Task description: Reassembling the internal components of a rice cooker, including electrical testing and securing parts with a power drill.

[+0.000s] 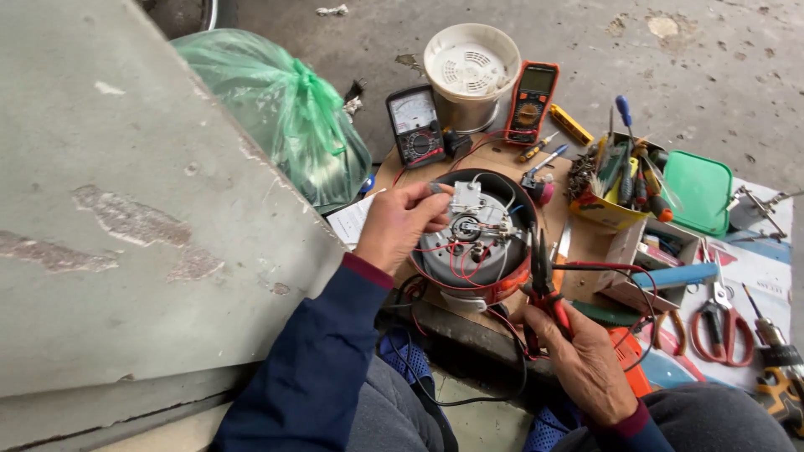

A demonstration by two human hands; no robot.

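An upturned round cooker base (435, 261) with a red rim lies on a wooden board (578, 238), its wiring and metal parts exposed. My left hand (400, 224) pinches a small white part with wires (466, 197) at the top of the open base. My right hand (578, 356) grips red-handled long-nose pliers (543, 289), their black jaws pointing up along the base's right rim. Red and black wires run over and around the base.
An analog meter (414, 125) and an orange digital meter (531, 100) stand behind the base, beside a white-lidded metal pot (471, 71). A box of screwdrivers (624, 180), a green lid (702, 191) and scissors (718, 318) lie at right. A green bag (280, 109) and grey slab (126, 209) are left.
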